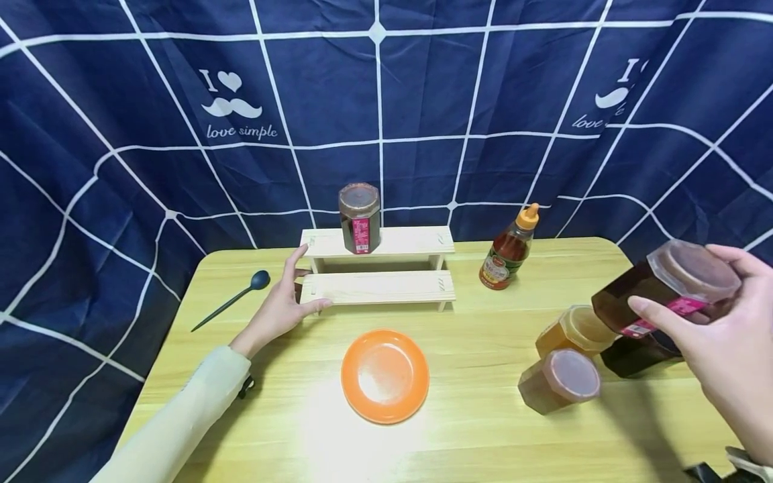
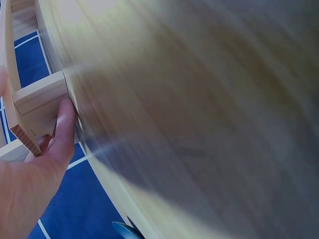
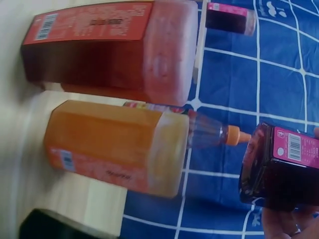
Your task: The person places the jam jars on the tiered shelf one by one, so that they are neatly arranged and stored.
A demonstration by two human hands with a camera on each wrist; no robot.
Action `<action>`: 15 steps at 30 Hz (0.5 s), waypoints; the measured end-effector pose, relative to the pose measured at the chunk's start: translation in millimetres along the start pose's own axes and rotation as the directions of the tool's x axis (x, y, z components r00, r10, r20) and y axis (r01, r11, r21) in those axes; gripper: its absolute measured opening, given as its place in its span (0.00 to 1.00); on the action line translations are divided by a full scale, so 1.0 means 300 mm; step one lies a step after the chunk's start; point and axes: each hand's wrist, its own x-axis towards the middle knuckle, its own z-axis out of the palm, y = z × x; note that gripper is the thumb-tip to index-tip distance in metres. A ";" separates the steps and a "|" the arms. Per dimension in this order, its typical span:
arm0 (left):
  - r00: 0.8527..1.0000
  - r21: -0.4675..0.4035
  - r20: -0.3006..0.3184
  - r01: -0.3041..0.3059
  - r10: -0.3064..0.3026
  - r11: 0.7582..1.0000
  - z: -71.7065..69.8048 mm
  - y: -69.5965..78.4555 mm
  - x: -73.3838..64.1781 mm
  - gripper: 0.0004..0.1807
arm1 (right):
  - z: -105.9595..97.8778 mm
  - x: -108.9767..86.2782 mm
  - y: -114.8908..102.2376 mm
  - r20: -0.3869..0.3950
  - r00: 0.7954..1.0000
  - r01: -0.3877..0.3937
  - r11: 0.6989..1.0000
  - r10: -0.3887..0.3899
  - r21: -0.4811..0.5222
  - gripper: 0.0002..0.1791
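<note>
Head view lets me see from far off that the right hand (image 1: 725, 345) has a tight hold on a dark jar (image 1: 631, 292), with the thumb and fingers curled around it. The dark jar is up in the air and tipped, over the right side of the table (image 1: 477, 402). Near it on the table are a yellow jar (image 1: 568, 333), a red-brown jar (image 1: 543, 386) and a black jar (image 1: 634, 355). They are close together, but I can't tell if they touch.

The left hand (image 1: 282, 305) grips the left end of a little wooden shelf (image 1: 386, 287) with two steps. Its thumb is at the front of the low step. A pink-label jar (image 1: 355, 228) stands on the top step. An orange plate (image 1: 385, 386) sits in front of the shelf. I see a sauce bottle (image 1: 506, 256) to the shelf's right and a dark spoon (image 1: 259, 280) to its left. Behind hangs a blue curtain (image 1: 338, 94) with white lines.
</note>
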 end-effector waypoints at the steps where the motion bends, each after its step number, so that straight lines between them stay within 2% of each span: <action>1: 1.000 -0.004 0.002 0.000 0.000 1.000 0.001 0.000 0.000 0.66 | 0.006 0.005 -0.008 0.019 1.000 0.012 1.000 -0.011 -0.008 0.59; 5: 1.000 -0.019 0.005 -0.005 0.005 1.000 0.005 0.002 -0.001 0.66 | 0.034 0.026 -0.036 0.083 0.995 0.055 0.998 -0.057 0.029 0.60; 9: 1.000 -0.010 -0.009 -0.008 0.008 1.000 0.004 0.000 -0.004 0.66 | 0.074 0.048 -0.056 0.124 0.987 0.082 0.987 -0.100 0.141 0.59; 12: 1.000 -0.002 -0.010 -0.009 0.009 1.000 0.002 0.000 -0.005 0.67 | 0.107 0.056 -0.068 0.152 0.981 0.098 0.985 -0.119 0.139 0.58; 15: 1.000 0.004 -0.009 -0.011 0.011 1.000 -0.002 0.000 -0.006 0.67 | 0.140 0.057 -0.082 0.176 0.975 0.123 0.990 -0.133 0.068 0.58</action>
